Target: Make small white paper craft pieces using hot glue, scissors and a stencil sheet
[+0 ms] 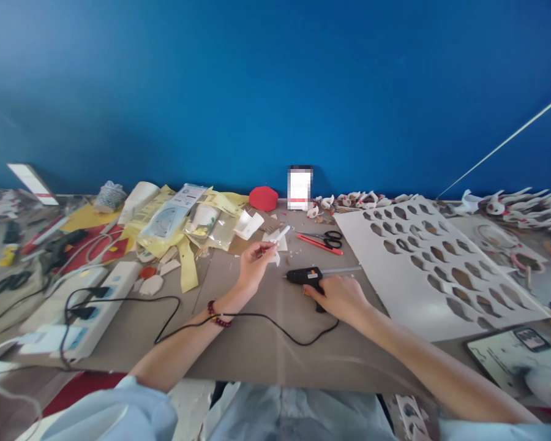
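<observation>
My right hand (342, 295) is wrapped round the handle of a black glue gun (303, 275), whose nozzle points left. A pale glue stick (344, 269) sticks out of its back end. My left hand (256, 260) pinches a small white piece (276, 258), a little above and left of the nozzle; its exact shape is too small to tell. Just beyond the left fingers lie white paper scraps (282, 236). Black-handled scissors (333, 237) and an orange-red pen-like tool (324, 245) lie behind the glue gun.
A white sheet with cut-out holes (395, 282) covers the right side. Several white bird-like pieces (500, 205) lie behind it. A power strip (105, 312) stands at left, and a black cord (275, 323) crosses my left forearm. Yellow packets (165, 226) lie back left; a phone (509, 355) lies front right.
</observation>
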`<act>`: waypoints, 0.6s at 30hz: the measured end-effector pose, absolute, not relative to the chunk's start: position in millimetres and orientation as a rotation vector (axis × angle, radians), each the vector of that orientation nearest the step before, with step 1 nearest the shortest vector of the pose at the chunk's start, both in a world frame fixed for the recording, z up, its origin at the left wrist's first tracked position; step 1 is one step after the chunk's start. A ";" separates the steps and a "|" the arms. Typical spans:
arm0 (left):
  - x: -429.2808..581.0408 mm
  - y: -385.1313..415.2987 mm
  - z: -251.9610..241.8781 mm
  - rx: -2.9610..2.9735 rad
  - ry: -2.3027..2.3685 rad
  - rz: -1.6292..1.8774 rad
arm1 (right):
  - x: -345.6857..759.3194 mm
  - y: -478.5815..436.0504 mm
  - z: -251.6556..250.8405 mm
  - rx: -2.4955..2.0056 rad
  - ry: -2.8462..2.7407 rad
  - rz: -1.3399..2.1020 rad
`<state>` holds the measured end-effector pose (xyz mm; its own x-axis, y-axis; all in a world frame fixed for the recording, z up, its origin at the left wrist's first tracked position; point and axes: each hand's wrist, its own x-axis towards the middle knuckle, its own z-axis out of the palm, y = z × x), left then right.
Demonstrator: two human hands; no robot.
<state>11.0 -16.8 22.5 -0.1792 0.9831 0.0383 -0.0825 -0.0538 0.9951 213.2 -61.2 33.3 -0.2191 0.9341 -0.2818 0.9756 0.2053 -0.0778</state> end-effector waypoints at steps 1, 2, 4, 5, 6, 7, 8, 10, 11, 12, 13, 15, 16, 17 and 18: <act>10.8 -16.7 23.7 1.097 1.250 1.411 | 213.3 -59.0 36.5 1.830 2.297 -0.376; 10.6 -16.6 25.0 1.108 1.247 1.404 | 213.6 -56.1 40.2 1.827 2.297 -0.393; 10.4 -16.6 27.1 1.128 1.240 1.388 | 214.9 -48.2 48.2 1.861 2.317 -0.392; 10.4 -16.7 27.7 1.134 1.236 1.382 | 215.6 -43.3 51.9 1.886 2.347 -0.372; 10.5 -17.0 28.0 1.134 1.228 1.380 | 216.1 -37.8 55.3 1.902 2.395 -0.350; 10.7 -17.3 27.9 1.127 1.219 1.384 | 216.2 -31.8 57.9 1.899 2.464 -0.343; 11.0 -17.5 27.6 1.120 1.208 1.390 | 215.6 -25.6 59.7 1.879 2.535 -0.354; 11.5 -17.9 26.7 1.116 1.192 1.392 | 212.1 -12.9 60.7 1.804 2.660 -0.417; 11.6 -17.9 26.4 1.121 1.194 1.390 | 209.2 -6.8 59.7 1.768 2.700 -0.452; 11.7 -17.9 26.3 1.128 1.201 1.386 | 205.8 -1.1 57.8 1.732 2.729 -0.481; 11.7 -17.7 26.2 1.134 1.210 1.384 | 202.2 4.1 55.2 1.698 2.755 -0.499; 11.7 -17.2 26.2 1.128 1.221 1.397 | 195.4 12.5 48.2 1.603 2.812 -0.506; 11.8 -17.0 26.0 1.118 1.217 1.408 | 192.7 15.4 44.4 1.559 2.836 -0.506; 11.8 -16.7 25.8 1.107 1.209 1.421 | 190.5 17.6 40.8 1.523 2.854 -0.507; 12.0 -16.5 25.4 1.100 1.200 1.429 | 188.8 19.0 37.7 1.503 2.867 -0.507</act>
